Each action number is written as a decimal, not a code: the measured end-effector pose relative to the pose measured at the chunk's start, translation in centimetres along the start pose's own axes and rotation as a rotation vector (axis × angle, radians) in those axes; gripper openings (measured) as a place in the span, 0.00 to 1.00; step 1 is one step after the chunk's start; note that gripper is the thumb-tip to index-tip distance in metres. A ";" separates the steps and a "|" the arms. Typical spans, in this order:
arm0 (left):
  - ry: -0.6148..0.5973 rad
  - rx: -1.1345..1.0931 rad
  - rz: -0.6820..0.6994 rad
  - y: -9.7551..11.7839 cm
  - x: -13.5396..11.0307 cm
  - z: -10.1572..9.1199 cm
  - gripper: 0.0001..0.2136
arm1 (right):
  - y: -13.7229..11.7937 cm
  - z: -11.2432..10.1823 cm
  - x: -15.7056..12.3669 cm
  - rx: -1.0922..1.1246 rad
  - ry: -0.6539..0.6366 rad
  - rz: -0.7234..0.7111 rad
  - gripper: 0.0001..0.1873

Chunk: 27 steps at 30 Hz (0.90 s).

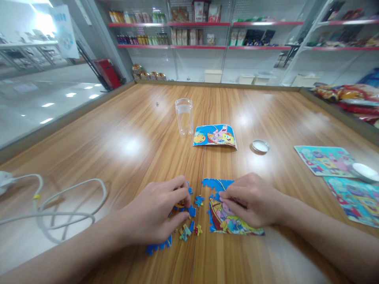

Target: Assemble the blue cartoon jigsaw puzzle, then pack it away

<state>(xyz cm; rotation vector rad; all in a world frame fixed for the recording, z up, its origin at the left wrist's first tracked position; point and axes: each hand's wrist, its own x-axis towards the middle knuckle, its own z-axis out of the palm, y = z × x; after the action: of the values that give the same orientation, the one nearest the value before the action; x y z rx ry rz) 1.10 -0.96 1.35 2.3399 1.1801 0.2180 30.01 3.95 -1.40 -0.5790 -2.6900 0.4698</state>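
Observation:
A partly assembled jigsaw puzzle with a cartoon boat picture lies on the table before me. My right hand covers part of it, thumb and forefinger pinched on a puzzle piece at the left side of the picture; the fingers mostly hide that piece. To the left, my left hand rests over loose pieces, fingers bent and thumb apart. Between my hands lies a blue loose piece. Nearer me are a multicoloured piece and a joined blue strip, partly under my left hand.
Behind the puzzle stand a clear plastic cup and a curled picture sheet, with a round lid beside them. At right, a white lid overlaps picture sheets. A white cable loops at left. Stocked shelves line the back.

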 end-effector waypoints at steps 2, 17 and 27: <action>-0.004 -0.003 0.000 0.1 -0.1 0.0 0.02 | 0.0 0.0 0.0 0.000 -0.004 0.001 0.08; 0.011 0.007 0.049 -0.2 -0.2 0.2 0.07 | 0.0 -0.1 0.0 -0.022 -0.030 0.012 0.09; 0.122 -0.032 0.240 0.0 0.2 1.6 0.03 | 0.0 0.0 0.2 -0.013 -0.027 0.008 0.09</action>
<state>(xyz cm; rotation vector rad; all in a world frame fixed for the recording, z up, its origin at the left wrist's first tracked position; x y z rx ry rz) 1.78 -1.33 -0.04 2.4665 0.9389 0.4652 29.88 4.06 -1.35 -0.5920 -2.7193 0.4656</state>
